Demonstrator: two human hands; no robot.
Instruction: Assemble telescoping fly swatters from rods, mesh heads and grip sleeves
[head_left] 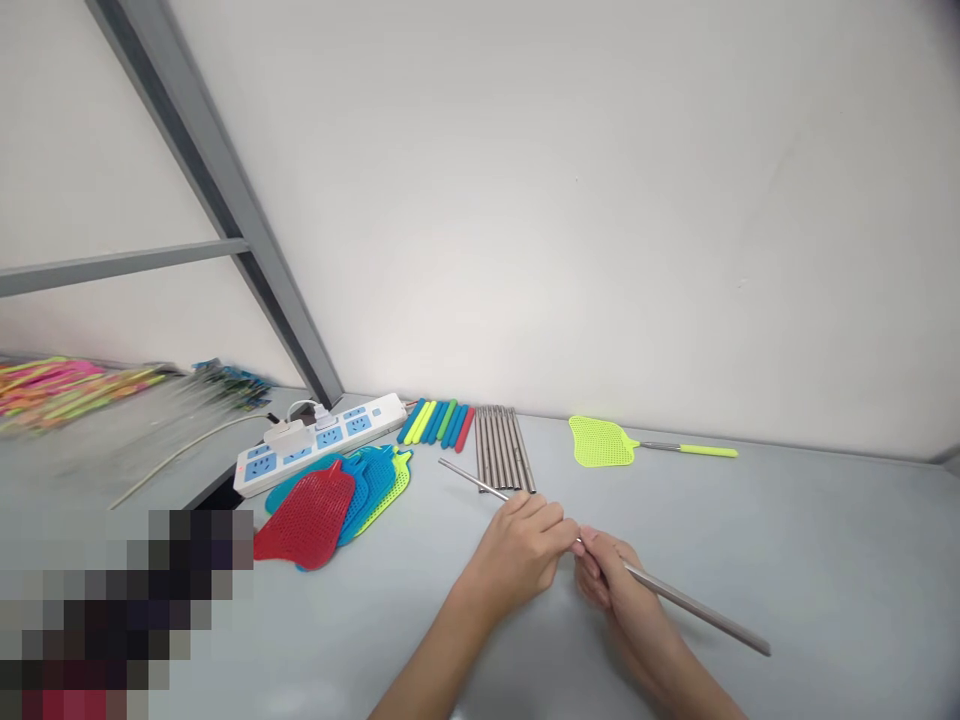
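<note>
L hand [525, 545] is closing its fingers round the thinner stretch of a long silver telescopic metal rod [701, 608], knuckles facing up; R hand [611, 575] is gripping the same rod just to the right, thumb lying along it, so both hands are clamping it, nearly meeting, w/ only a short bit showing btwn them. Rod is slanting across: thin end is sticking out past L hand to upper left, thick end is extending from R hand to lower right, above the smooth grey tabletop [847, 560]. Thin part is crossing, in view, the near left end of a row of approx. eight silver metal tubes [506, 450]; can't tell if touching. Just left of those, slim blue, yellow, green & red grips [448, 420] are lying side by side. Farther L, a fanned pile of perforated plastic swatter heads, red [315, 515] on top w/ blue & yellow beneath, is resting in front of a white power strip w/ blue sockets [390, 412]. Beyond R hand, near the wall, a lime-yellow swatter w/ metal shaft & matching grip [604, 443] is lying flat, well apart from both hands.
</note>
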